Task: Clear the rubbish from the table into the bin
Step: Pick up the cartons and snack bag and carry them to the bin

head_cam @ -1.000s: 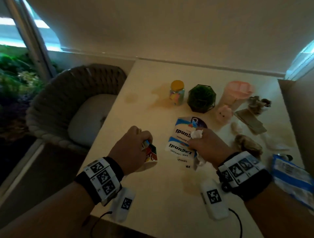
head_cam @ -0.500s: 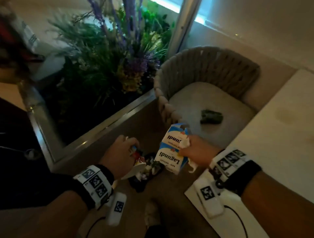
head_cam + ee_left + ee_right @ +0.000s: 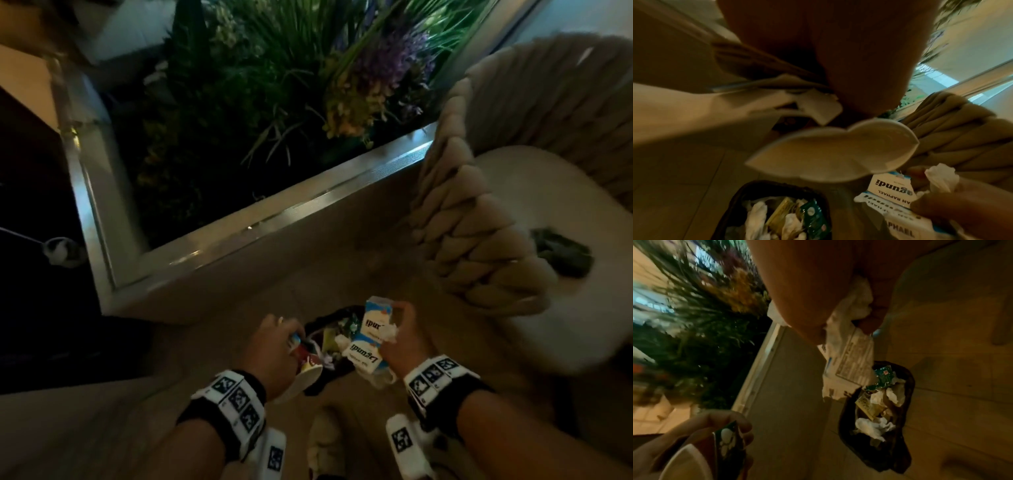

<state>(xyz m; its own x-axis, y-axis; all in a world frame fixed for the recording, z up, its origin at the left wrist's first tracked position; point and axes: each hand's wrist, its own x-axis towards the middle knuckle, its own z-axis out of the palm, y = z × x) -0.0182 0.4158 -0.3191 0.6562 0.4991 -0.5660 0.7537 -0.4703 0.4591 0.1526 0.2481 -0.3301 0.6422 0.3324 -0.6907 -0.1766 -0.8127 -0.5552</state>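
Above the bin (image 3: pixel 329 346), my right hand (image 3: pixel 402 342) pinches the light, crushable carton (image 3: pixel 368 337) mid-side; my left hand (image 3: pixel 270 353) grips a flimsy cup (image 3: pixel 301 378)

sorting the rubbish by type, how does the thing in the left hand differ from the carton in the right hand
The paper cup in the left hand is round-rimmed, squashed, with a plain white inside and a red and dark printed outside. The carton in the right hand is boxy, white and blue, printed with lettering, and pinched together with a crumpled tissue. Both are held over the bin, not yet dropped.
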